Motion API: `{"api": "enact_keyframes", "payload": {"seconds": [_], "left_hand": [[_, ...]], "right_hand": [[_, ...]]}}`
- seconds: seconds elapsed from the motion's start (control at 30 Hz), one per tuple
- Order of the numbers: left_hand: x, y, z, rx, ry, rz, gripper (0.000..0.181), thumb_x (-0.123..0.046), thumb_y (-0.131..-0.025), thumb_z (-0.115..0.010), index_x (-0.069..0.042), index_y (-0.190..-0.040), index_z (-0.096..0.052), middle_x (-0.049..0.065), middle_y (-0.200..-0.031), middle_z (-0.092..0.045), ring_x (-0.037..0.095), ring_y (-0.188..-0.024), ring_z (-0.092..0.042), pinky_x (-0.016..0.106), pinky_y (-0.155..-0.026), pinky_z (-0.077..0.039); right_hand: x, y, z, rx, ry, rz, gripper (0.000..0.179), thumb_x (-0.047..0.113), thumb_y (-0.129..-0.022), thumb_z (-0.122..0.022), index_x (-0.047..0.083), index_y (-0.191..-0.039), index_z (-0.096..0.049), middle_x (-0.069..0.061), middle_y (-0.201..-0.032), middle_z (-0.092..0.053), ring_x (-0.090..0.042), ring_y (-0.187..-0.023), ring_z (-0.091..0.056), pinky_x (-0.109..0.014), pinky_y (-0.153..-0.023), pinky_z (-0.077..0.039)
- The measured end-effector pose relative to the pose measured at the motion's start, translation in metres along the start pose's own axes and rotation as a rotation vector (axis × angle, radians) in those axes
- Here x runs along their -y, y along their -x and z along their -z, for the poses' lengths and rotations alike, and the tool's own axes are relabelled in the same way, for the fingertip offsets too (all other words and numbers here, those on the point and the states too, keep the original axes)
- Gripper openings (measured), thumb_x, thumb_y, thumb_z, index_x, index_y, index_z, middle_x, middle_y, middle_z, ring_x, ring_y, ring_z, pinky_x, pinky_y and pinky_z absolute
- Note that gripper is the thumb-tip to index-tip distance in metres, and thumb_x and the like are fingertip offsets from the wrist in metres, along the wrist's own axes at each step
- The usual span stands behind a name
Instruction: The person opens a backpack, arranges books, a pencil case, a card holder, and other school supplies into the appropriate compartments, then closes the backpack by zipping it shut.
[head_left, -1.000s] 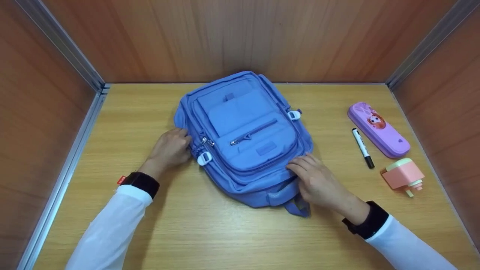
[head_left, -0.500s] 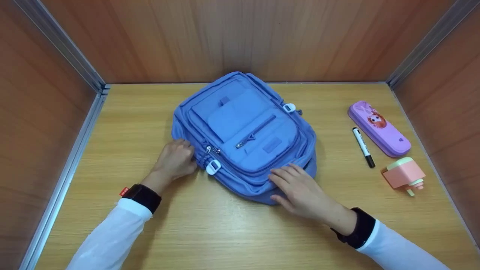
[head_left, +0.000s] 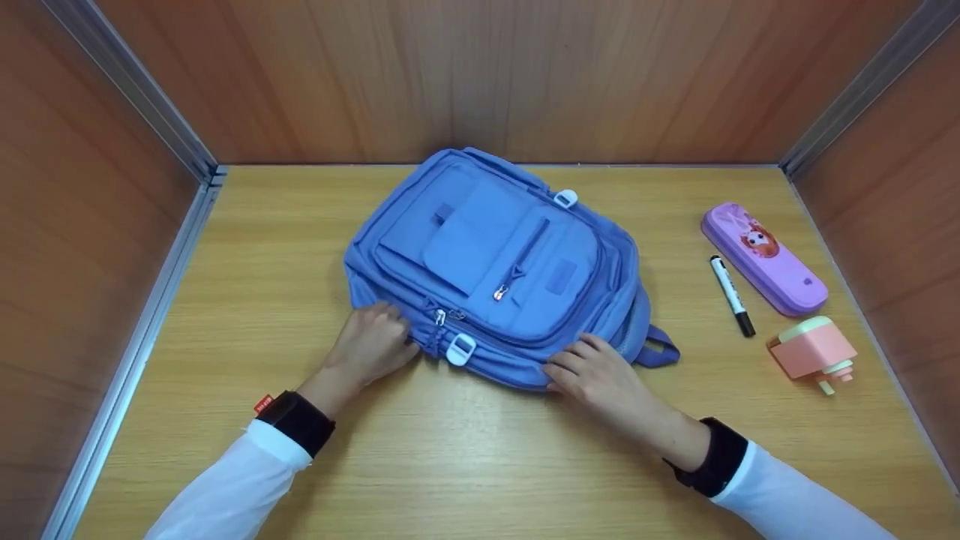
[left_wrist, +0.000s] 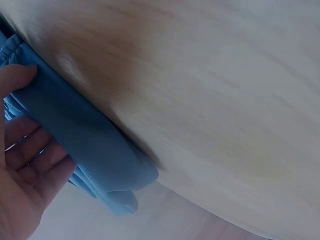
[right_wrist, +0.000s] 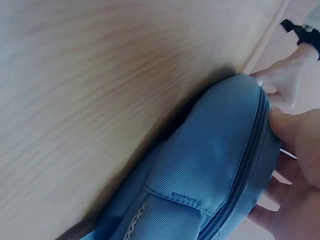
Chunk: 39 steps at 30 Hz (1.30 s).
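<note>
A blue backpack (head_left: 469, 244) lies front side up on the table, tilted so that its top points to the back left. My left hand (head_left: 369, 343) grips its near left side beside a white buckle (head_left: 460, 349). In the left wrist view the thumb lies on the fabric (left_wrist: 100, 145) and the fingers are behind it. My right hand (head_left: 604, 384) holds the bag's near bottom edge. The right wrist view has the thumb next to a dark zipper (right_wrist: 245, 165), with fingers on the other side. A strap loop (head_left: 660, 352) sticks out at the right.
At the right of the table (head_left: 465, 472) lie a purple pencil case (head_left: 765, 259), a white marker with black ends (head_left: 731, 295) and a pink-and-green block-like object (head_left: 812, 350). Wooden panels (head_left: 510, 82) enclose the back and both sides.
The backpack has turned counterclockwise, its top swinging left and its bottom right. My left hand has moved toward me and right with it; my right hand has shifted its hold along the bottom.
</note>
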<state>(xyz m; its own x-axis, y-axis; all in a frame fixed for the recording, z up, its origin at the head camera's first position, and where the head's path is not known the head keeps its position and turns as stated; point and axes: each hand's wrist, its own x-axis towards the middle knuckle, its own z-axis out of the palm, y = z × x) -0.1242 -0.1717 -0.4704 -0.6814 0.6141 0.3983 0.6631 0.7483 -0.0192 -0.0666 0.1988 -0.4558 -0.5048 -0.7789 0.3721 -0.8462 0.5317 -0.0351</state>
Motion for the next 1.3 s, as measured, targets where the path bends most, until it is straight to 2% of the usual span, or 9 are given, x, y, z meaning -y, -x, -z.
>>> {"api": "enact_keyframes", "payload": {"seconds": [0.23, 0.47, 0.83, 1.0, 1.2, 1.3], "left_hand": [[-0.018, 0.005, 0.000, -0.016, -0.040, -0.027, 0.030, -0.026, -0.077, -0.088, -0.002, -0.072, -0.071, 0.009, -0.069, -0.064, 0.023, -0.062, -0.058, 0.035, -0.048, -0.050], [-0.035, 0.008, 0.000, -0.041, -0.056, -0.047, 0.029, -0.026, -0.080, -0.084, -0.003, -0.071, -0.069, 0.006, -0.067, -0.062, 0.021, -0.060, -0.057, 0.033, -0.047, -0.050], [-0.054, 0.008, 0.001, -0.055, -0.002, -0.101, 0.012, -0.009, -0.080, -0.079, -0.006, -0.073, -0.070, 0.004, -0.069, -0.064, 0.019, -0.062, -0.057, 0.029, -0.052, -0.052], [-0.062, 0.006, 0.003, -0.018, 0.015, -0.132, 0.007, 0.002, -0.081, -0.072, -0.004, -0.078, -0.073, 0.005, -0.074, -0.065, 0.019, -0.067, -0.059, 0.029, -0.060, -0.056], [-0.067, 0.007, 0.006, 0.041, 0.004, -0.141, 0.023, 0.015, -0.075, -0.067, -0.003, -0.089, -0.075, 0.007, -0.085, -0.068, 0.021, -0.078, -0.062, 0.032, -0.072, -0.060], [-0.069, 0.008, 0.006, 0.051, -0.006, -0.138, 0.025, 0.016, -0.075, -0.067, -0.002, -0.090, -0.075, 0.007, -0.086, -0.067, 0.021, -0.078, -0.062, 0.032, -0.071, -0.059]], "right_hand": [[-0.017, 0.007, 0.003, 0.008, -0.020, -0.028, 0.018, 0.005, -0.090, -0.075, 0.004, -0.107, -0.076, -0.007, -0.103, -0.073, -0.026, -0.100, -0.066, -0.051, -0.097, -0.052], [-0.032, 0.012, 0.006, 0.006, -0.031, -0.036, 0.020, -0.005, -0.087, -0.073, 0.001, -0.106, -0.074, -0.009, -0.102, -0.072, -0.028, -0.098, -0.066, -0.048, -0.094, -0.052], [-0.052, 0.014, 0.010, 0.067, -0.024, -0.113, 0.033, -0.017, -0.079, -0.073, -0.003, -0.109, -0.073, -0.014, -0.105, -0.072, -0.032, -0.101, -0.065, -0.050, -0.100, -0.049], [-0.058, 0.012, 0.012, 0.099, -0.018, -0.180, 0.034, -0.018, -0.078, -0.074, -0.003, -0.109, -0.074, -0.014, -0.106, -0.072, -0.032, -0.102, -0.066, -0.051, -0.103, -0.048], [-0.054, 0.002, 0.016, 0.111, -0.003, -0.248, 0.030, -0.013, -0.081, -0.066, -0.003, -0.108, -0.074, -0.016, -0.106, -0.072, -0.033, -0.102, -0.065, -0.051, -0.101, -0.048], [-0.045, -0.008, 0.016, 0.093, -0.002, -0.248, 0.038, -0.008, -0.078, -0.060, -0.003, -0.114, -0.072, -0.018, -0.111, -0.071, -0.036, -0.106, -0.064, -0.053, -0.098, -0.049]]}}
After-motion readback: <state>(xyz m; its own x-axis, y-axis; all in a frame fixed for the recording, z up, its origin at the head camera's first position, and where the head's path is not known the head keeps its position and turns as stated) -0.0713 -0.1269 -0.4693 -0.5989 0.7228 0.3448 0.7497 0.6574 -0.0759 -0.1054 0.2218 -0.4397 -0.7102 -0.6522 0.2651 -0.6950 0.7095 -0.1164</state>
